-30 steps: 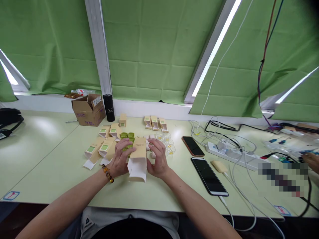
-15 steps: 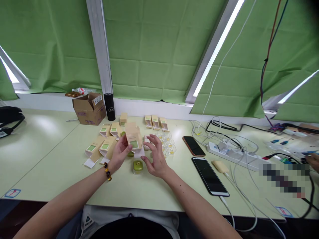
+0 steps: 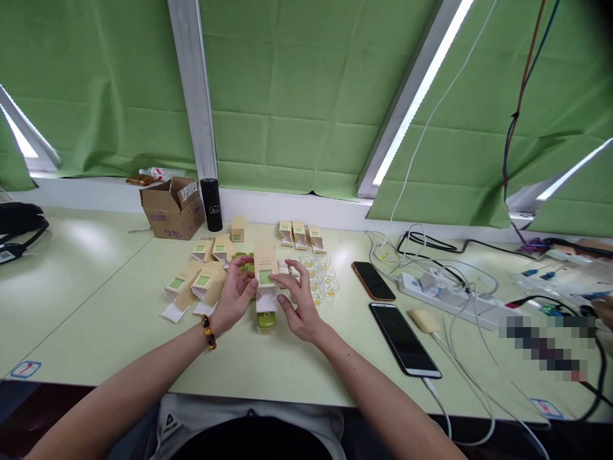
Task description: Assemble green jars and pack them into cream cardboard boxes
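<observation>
A small kraft-paper carton (image 3: 266, 262) with a green window is upright in front of me, its white flap hanging open at the bottom. My left hand (image 3: 234, 295), with a beaded bracelet at the wrist, has curved fingers and thumb at the carton's left side. On the right side, fingertips of my right hand (image 3: 299, 303) press its edge. Partly behind the flap, nearer me, is a clear jar with a green lid (image 3: 266, 322). More green lids (image 3: 242, 260) show behind my left fingers. Several similar cartons (image 3: 207, 281) lie open to the left.
Small clear containers with yellow centres (image 3: 320, 278) cluster to the right. Three cartons (image 3: 299, 236) and one closed-looking carton (image 3: 238, 229) stand farther back. Two phones (image 3: 405, 342), a power strip (image 3: 445, 300) and tangled cables occupy the right. A cardboard box (image 3: 172, 211) and black bottle (image 3: 211, 206) stand back left.
The carton has moved slightly right and turned from tilted to upright. My right fingers have come in against its side, and the flap now overlaps the green-lidded jar.
</observation>
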`<state>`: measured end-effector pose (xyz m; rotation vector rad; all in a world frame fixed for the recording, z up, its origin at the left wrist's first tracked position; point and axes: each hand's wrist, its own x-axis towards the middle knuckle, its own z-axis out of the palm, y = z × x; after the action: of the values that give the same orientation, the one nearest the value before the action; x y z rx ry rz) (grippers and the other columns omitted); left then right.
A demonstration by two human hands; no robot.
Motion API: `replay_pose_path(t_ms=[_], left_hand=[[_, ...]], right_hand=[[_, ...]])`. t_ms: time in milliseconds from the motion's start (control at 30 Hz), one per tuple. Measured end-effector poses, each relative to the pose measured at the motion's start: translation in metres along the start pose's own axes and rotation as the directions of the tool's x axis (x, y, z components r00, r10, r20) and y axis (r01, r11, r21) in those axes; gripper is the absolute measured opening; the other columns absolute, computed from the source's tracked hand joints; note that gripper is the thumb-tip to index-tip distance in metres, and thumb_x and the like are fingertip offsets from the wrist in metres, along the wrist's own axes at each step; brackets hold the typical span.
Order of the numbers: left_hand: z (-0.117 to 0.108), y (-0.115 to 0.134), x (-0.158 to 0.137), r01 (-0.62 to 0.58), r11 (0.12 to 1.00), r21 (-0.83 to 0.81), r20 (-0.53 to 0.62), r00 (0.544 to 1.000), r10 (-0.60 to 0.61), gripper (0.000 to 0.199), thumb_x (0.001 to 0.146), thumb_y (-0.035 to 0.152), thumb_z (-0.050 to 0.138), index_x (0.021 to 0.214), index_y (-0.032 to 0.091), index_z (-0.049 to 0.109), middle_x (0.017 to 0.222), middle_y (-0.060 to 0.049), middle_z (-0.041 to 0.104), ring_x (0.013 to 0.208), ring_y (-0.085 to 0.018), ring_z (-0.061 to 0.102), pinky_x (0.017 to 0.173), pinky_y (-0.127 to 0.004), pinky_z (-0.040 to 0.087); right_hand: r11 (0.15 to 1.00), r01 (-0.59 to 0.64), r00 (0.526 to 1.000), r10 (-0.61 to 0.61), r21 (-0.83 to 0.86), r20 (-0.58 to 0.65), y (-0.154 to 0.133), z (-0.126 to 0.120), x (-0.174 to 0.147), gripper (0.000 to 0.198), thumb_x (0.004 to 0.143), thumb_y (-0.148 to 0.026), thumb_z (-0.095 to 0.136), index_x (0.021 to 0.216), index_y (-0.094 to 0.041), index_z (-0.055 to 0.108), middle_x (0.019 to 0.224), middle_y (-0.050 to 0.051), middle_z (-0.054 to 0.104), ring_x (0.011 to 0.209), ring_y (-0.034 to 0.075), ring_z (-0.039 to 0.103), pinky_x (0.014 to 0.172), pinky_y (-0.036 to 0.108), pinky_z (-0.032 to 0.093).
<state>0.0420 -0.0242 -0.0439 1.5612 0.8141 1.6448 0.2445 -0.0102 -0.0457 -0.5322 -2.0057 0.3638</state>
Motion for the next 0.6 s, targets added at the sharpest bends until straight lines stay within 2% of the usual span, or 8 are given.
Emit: replay_pose_path(t_ms=[133, 233, 333, 467, 600], left_hand=[[-0.0022, 0.0054, -0.0054, -0.089, 0.993, 0.076, 0.037, 0.996, 0.086, 0.048, 0.101, 0.042, 0.061, 0.145, 0.031, 0.044, 0.159, -0.014, 0.035, 0.11, -0.02, 0.065, 0.094, -0.039, 0.06], [-0.0045, 0.0095, -0.0088, -0.141, 0.968, 0.209, 0.094, 0.988, 0.124, 0.046, 0.098, 0.038, 0.065, 0.143, 0.03, 0.055, 0.164, -0.013, 0.027, 0.129, -0.028, 0.058, 0.102, -0.044, 0.059], [-0.0057, 0.01, -0.0094, -0.161, 0.944, 0.287, 0.12, 0.984, 0.131, 0.04, 0.097, 0.033, 0.068, 0.136, 0.029, 0.063, 0.161, -0.014, 0.029, 0.138, -0.032, 0.052, 0.101, -0.045, 0.06], [-0.0059, 0.0055, -0.0076, -0.141, 0.955, 0.262, 0.09, 0.989, 0.121, 0.035, 0.096, 0.03, 0.069, 0.131, 0.028, 0.066, 0.156, -0.014, 0.036, 0.119, -0.025, 0.064, 0.096, -0.042, 0.062], [-0.0052, 0.0027, -0.0067, -0.131, 0.959, 0.252, 0.064, 0.991, 0.118, 0.034, 0.096, 0.03, 0.07, 0.129, 0.028, 0.067, 0.152, -0.012, 0.039, 0.117, -0.024, 0.064, 0.093, -0.039, 0.062]], right_hand=[[0.998, -0.043, 0.997, 0.046, 0.048, -0.069, 0.0015, 0.0017, 0.0009, 0.043, 0.104, -0.02, 0.045, 0.144, -0.032, 0.057, 0.152, 0.013, 0.038, 0.153, 0.032, 0.036, 0.116, 0.056, 0.051], [0.989, -0.099, 0.99, 0.109, 0.112, -0.087, 0.0019, 0.0032, 0.0008, 0.041, 0.105, -0.022, 0.045, 0.143, -0.032, 0.058, 0.151, 0.014, 0.037, 0.151, 0.03, 0.04, 0.106, 0.05, 0.06], [0.985, -0.111, 0.988, 0.124, 0.132, -0.096, 0.0014, 0.004, 0.0008, 0.039, 0.105, -0.023, 0.047, 0.141, -0.032, 0.06, 0.15, 0.013, 0.036, 0.149, 0.03, 0.041, 0.103, 0.047, 0.062], [0.986, -0.103, 0.989, 0.116, 0.131, -0.092, 0.0005, 0.0042, 0.0013, 0.038, 0.105, -0.025, 0.05, 0.141, -0.032, 0.061, 0.15, 0.012, 0.036, 0.15, 0.03, 0.039, 0.105, 0.048, 0.061], [0.969, -0.133, 0.985, 0.152, 0.21, -0.078, -0.0004, 0.004, 0.0017, 0.037, 0.104, -0.029, 0.054, 0.141, -0.034, 0.062, 0.152, 0.012, 0.035, 0.147, 0.031, 0.043, 0.105, 0.048, 0.061]])
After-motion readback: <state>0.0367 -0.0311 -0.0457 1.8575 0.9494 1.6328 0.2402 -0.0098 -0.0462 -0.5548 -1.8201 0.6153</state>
